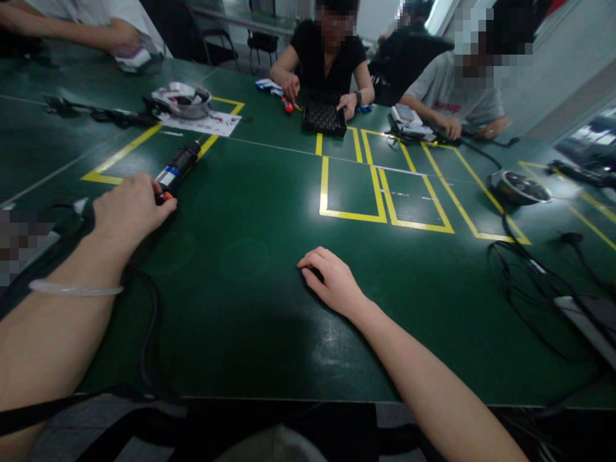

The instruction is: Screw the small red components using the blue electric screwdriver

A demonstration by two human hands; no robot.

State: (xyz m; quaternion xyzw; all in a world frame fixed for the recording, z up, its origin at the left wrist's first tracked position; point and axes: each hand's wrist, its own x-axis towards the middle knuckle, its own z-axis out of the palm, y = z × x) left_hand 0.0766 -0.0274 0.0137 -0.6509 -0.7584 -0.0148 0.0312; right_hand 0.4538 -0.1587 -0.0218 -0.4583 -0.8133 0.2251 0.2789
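Observation:
My left hand [129, 208] is closed around the rear of an electric screwdriver [177, 165], black with a blue and silver band and an orange-red part by my thumb. The tool lies low over the table's left side, its tip pointing away from me, and my palm hides its back end. A dark cord [150, 321] runs below my left wrist toward the table's front edge. My right hand [332, 279] rests on the green tabletop [269, 321] near the middle, fingers loosely curled, thumb apart, nothing visible in it.
Yellow tape rectangles [353, 215] mark the table. A metal bowl [192, 108] stands on printed paper at the far left, another bowl [522, 186] at right near tangled cables [510, 289]. Opposite, a person's hands touch a black compartment tray [325, 119]. Other people sit nearby.

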